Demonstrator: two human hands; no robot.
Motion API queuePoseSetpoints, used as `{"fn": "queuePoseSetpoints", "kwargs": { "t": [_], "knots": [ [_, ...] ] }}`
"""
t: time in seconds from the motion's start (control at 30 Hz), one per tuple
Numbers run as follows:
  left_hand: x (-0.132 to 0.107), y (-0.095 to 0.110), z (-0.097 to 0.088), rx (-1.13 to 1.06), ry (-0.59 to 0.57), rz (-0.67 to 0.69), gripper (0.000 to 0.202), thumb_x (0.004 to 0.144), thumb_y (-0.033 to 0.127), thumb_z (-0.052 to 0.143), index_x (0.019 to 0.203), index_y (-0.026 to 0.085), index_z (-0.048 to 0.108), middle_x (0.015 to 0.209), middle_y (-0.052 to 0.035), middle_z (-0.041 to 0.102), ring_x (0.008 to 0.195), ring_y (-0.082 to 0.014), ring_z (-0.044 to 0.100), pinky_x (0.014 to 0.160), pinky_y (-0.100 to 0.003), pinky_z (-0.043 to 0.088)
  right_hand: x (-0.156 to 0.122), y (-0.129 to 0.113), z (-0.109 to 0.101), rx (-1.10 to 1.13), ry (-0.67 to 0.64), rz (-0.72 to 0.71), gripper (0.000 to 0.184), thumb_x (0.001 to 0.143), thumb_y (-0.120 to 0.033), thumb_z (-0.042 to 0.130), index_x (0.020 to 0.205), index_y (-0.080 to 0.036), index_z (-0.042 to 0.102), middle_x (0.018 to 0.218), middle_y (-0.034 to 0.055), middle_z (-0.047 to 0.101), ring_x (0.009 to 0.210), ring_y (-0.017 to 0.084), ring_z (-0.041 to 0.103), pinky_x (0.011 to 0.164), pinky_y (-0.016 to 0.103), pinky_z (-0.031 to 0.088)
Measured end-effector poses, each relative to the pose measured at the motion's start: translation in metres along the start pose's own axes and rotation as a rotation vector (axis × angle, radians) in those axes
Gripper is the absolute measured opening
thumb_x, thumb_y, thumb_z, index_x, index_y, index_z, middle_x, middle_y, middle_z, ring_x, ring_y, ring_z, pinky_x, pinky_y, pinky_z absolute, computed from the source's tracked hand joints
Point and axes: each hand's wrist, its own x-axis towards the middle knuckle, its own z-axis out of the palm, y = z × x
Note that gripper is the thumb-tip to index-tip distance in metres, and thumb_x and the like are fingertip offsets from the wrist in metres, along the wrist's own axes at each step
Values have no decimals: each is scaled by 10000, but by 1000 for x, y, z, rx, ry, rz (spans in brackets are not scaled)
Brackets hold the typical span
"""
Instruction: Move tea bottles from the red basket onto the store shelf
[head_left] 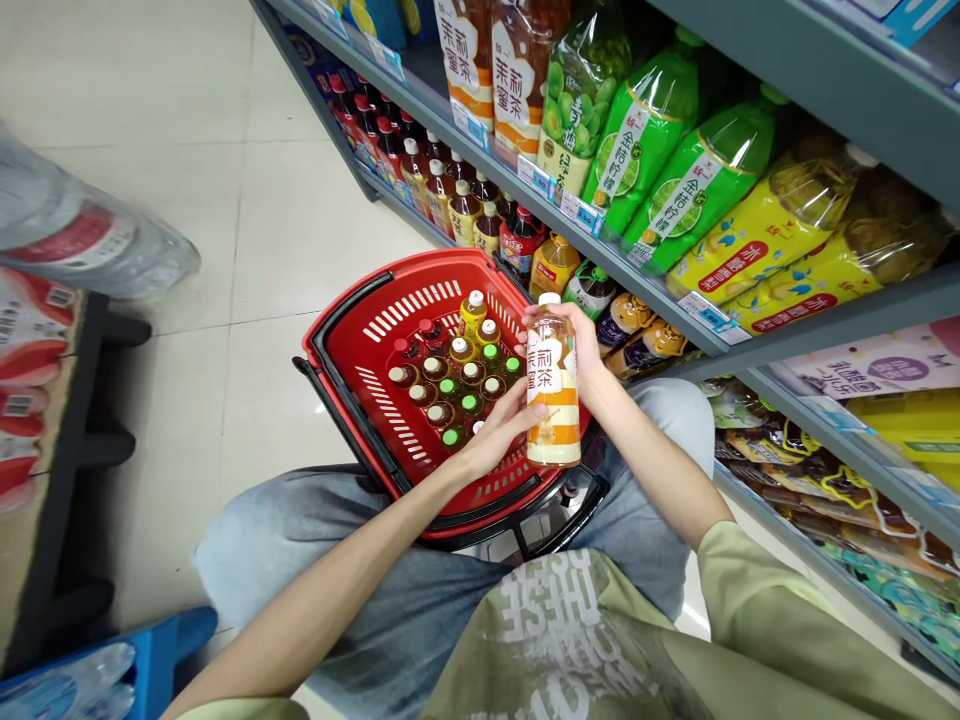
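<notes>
A bottle of tea with a white cap and an orange-and-white label stands nearly upright between my two hands, above the near right rim of a red shopping basket. My left hand grips its lower left side, the thumb lying across the label. Round the upper right side wraps my right hand, its fingers partly hidden behind the bottle. Inside the basket stand several drink bottles with white, green and dark red caps. The basket sits on the floor between my knees.
Shelves on the right hold large green tea bottles, yellow bottles and, lower down, rows of small bottles. At the left are a large clear water bottle, a dark pallet with red-and-white packs, and a blue crate.
</notes>
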Motion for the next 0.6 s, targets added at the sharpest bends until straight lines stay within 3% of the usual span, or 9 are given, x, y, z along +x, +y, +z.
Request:
{"fn": "queuePoseSetpoints", "kwargs": {
  "t": [0.13, 0.3, 0.43, 0.6],
  "knots": [
    [-1, 3, -1, 94, -63, -18, 700, 862, 417, 641, 1499, 230, 421, 1575, -96, 452, 1452, -347, 390, 1212, -512, 319, -2, 1, 0, 34, 0, -43, 167, 760, -318, 613, 860, -185, 612, 722, 13, 701, 642, 174, 691, 613, 297, 613],
    [-5, 5, 1, 199, -78, -23, 790, 810, 376, 618, 1541, 234, 356, 1566, -88, 456, 1463, -346, 360, 1240, -529, 249, -2, 5, 1, 11, -48, 10, 151, 739, -273, 609, 852, -173, 611, 726, 18, 712, 630, 173, 686, 621, 303, 619],
    [-8, 4, 3, 147, -63, 4, 802, 794, 360, 622, 1535, 223, 348, 1569, -100, 435, 1465, -337, 357, 1228, -508, 283, -1, 8, 3, 4, -86, -4, 141, 761, -282, 594, 847, -173, 611, 714, 19, 704, 655, 185, 695, 619, 307, 615],
    [-10, 0, 4, 243, 32, 56, 701, 830, 342, 597, 1484, 191, 394, 1464, -109, 528, 1373, -314, 460, 1195, -489, 336, 0, 9, 4, -17, -84, -14, 172, 765, -293, 595, 869, -161, 632, 741, 27, 716, 644, 174, 688, 586, 281, 596]
  ]
}}
